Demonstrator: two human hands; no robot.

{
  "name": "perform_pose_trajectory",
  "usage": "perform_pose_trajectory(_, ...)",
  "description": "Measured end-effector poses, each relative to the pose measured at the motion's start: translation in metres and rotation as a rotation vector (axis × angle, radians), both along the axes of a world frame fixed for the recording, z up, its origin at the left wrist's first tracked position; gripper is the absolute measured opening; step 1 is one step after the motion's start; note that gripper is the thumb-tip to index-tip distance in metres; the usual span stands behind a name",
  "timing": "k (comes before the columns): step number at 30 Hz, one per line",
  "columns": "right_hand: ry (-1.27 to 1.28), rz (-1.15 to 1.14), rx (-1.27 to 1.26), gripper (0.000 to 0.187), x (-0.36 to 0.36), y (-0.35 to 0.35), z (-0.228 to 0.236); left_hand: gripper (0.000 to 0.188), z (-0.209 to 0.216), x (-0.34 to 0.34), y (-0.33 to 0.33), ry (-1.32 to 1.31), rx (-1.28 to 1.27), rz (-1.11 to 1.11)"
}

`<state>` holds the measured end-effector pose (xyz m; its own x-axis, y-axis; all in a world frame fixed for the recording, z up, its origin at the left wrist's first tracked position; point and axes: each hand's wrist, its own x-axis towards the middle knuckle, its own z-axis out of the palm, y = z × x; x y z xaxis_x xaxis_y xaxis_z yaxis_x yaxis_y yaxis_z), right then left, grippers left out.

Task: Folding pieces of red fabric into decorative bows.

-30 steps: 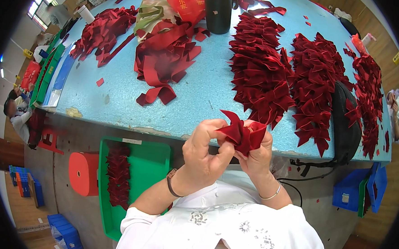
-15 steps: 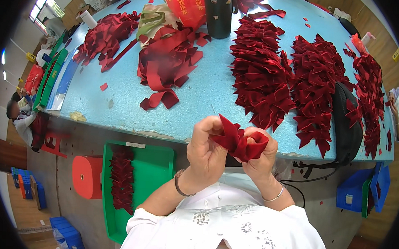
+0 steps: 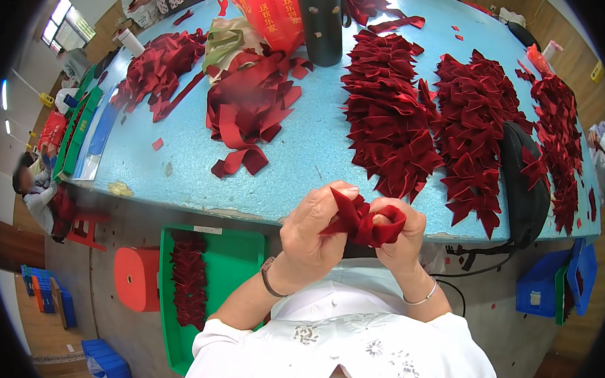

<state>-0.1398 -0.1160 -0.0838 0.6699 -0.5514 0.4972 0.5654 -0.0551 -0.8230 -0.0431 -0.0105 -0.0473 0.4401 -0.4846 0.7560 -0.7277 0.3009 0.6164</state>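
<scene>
Both my hands hold a dark red velvet bow (image 3: 363,223) just in front of the table's near edge. The fingers of my left hand (image 3: 312,224) are closed on its left side, where a pointed tail sticks up. On the other side, my right hand (image 3: 404,239) grips the loop, with fingertips partly inside it. Beyond my hands, rows of finished-looking red bows (image 3: 392,118) lie overlapped on the blue table (image 3: 298,148). Loose red ribbon strips (image 3: 252,97) are heaped to the left of them.
A dark tumbler (image 3: 322,26) and a red bag (image 3: 267,12) stand at the back. On the right, a black bag (image 3: 525,187) lies among bows. Below the table edge at left are a green tray (image 3: 237,261) holding bows and a red stool (image 3: 135,279). Another person (image 3: 39,192) sits far left.
My hands have lowered very slightly and the bow is turned a little, its left tail now more upright. Both hands keep their hold; the view has shifted slightly.
</scene>
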Motion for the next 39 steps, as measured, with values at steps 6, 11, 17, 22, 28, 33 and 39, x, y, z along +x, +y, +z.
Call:
perform_pose_trajectory(6,-0.024,-0.170,-0.197,0.017,-0.002,0.004,0.008,0.038,-0.001,-0.003,-0.003,0.392,-0.029,-0.195)
perform_pose_trajectory(11,0.002,-0.128,-0.126,0.014,-0.007,-0.001,0.004,0.033,0.001,0.000,0.003,0.426,0.069,-0.301)
perform_pose_trajectory(17,-0.020,-0.147,-0.116,0.015,-0.009,0.000,0.006,0.022,-0.001,-0.007,0.005,0.252,0.098,-0.096)
perform_pose_trajectory(22,-0.029,-0.119,-0.175,0.015,-0.012,0.000,0.011,0.021,-0.010,-0.013,0.010,0.494,0.110,-0.142)
perform_pose_trajectory(28,-0.090,-0.218,-0.393,0.013,-0.009,-0.003,0.020,0.023,-0.005,-0.025,0.001,0.895,-0.062,-0.256)
perform_pose_trajectory(33,-0.025,-0.186,-0.225,0.014,-0.014,-0.007,0.011,0.022,-0.001,-0.011,-0.007,0.353,0.074,-0.022)
perform_pose_trajectory(39,-0.022,-0.066,-0.169,0.013,-0.021,-0.022,0.009,0.023,0.008,0.006,-0.011,0.625,0.349,-0.389)
